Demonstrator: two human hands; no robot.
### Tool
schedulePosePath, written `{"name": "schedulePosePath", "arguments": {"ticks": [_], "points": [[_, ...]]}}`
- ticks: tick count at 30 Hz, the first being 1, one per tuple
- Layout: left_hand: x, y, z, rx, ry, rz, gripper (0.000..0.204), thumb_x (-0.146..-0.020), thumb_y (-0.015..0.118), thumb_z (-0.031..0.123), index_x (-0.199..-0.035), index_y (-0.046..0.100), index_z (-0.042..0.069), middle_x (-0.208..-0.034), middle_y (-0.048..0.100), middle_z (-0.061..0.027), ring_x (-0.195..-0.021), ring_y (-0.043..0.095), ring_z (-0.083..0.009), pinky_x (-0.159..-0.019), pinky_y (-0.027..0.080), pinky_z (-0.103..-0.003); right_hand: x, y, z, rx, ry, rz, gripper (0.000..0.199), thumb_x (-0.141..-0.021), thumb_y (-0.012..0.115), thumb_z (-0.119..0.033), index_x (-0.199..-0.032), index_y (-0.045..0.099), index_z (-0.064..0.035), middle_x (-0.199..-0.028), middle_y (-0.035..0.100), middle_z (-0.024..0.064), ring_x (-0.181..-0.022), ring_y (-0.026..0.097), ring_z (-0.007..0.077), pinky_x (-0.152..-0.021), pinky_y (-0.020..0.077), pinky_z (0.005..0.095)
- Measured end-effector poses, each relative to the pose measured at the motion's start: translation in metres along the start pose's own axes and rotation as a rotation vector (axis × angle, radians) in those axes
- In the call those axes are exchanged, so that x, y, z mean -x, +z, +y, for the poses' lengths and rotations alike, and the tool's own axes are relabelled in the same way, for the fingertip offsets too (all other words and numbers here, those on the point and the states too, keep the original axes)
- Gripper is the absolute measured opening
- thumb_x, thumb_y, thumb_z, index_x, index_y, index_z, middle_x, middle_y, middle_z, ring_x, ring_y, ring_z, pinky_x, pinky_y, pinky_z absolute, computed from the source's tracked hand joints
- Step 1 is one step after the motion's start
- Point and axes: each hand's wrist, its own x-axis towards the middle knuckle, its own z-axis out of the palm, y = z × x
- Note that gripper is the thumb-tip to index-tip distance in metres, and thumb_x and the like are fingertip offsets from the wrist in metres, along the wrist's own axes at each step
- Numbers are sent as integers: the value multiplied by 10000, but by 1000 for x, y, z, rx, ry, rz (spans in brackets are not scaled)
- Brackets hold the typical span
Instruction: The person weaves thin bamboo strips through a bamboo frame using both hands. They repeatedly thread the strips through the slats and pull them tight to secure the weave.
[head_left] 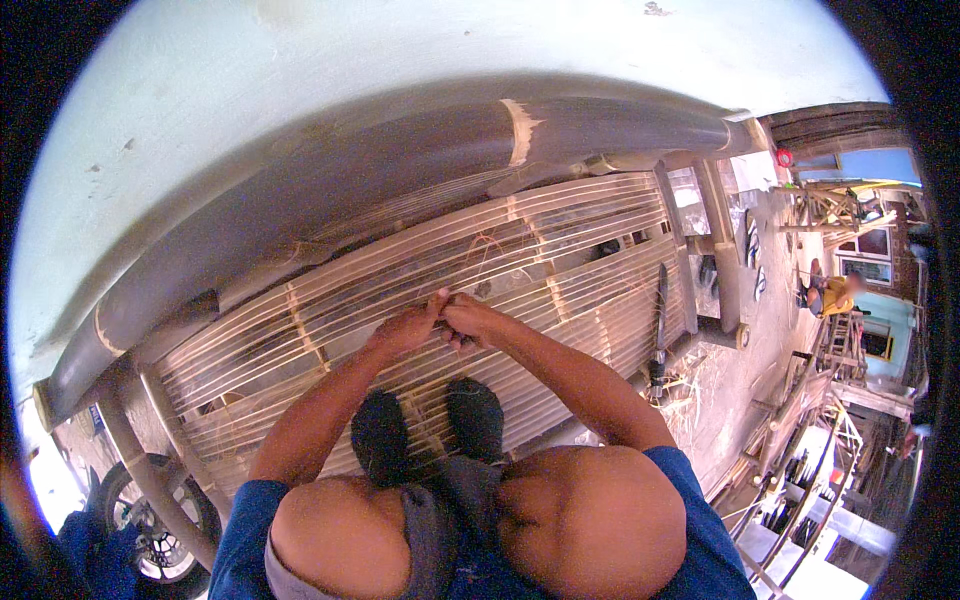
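My left hand (405, 328) and my right hand (468, 322) meet in front of my knees, low over a bench seat of narrow bamboo slats (590, 270). Both hands are closed, with fingertips touching or nearly so. Anything pinched between them is too small to make out; it may blend with the pale slats behind. Just below the hands my feet, in dark coverings (475, 420), rest on the slats. To the right lies a long dark knife-like tool (660, 330) across the slats, out of reach of either closed hand.
A thick dark bamboo pole (330, 190) runs along the bench's back, against a pale wall (420, 50). Pale shavings (682, 395) litter the floor at right. A motorcycle wheel (160, 520) stands lower left. Farther right, a person in yellow (836, 294) sits among bamboo frames.
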Motion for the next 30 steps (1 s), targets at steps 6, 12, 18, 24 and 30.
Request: {"name": "schedulePosePath", "arguments": {"ticks": [6,12,18,24,30], "points": [[-5,12,-25,-77,128,205,748,-998,148,624,-1341,488,54,-1241,591,-293,-1176,559,-451,-1022,420,-531,15,-11,-19,744,-177,-5,468,-983,413,-434,-1002,639,-24,-702,640,159,-632,669,263,-546,544,475],[10,32,-32,-432,228,453,486,-1002,402,485,-1209,623,104,-1037,690,-198,-899,677,-399,-820,537,-510,45,-21,-26,1384,-554,340,528,-1015,332,-373,-886,707,-26,-824,688,242,-781,690,394,-728,543,543],[34,23,-3,-284,163,531,466,-987,439,494,-978,701,108,-902,701,-166,-847,689,-355,-764,544,-486,95,-45,-45,1452,-404,495,361,-993,478,-329,-912,663,-30,-769,675,216,-783,693,354,-724,543,482],[22,24,7,-318,91,478,456,-958,492,501,-924,713,103,-875,704,-147,-823,688,-345,-740,549,-456,75,-46,-9,872,-671,538,310,-968,581,-322,-910,635,-22,-661,636,141,-593,657,281,-579,535,404],[33,31,-12,-33,241,571,301,-930,589,377,-1075,715,146,-974,713,-118,-872,690,-328,-750,556,-424,8,-19,59,378,-641,414,267,-981,580,-259,-982,652,-2,-749,657,86,-636,651,147,-589,535,301]]}}
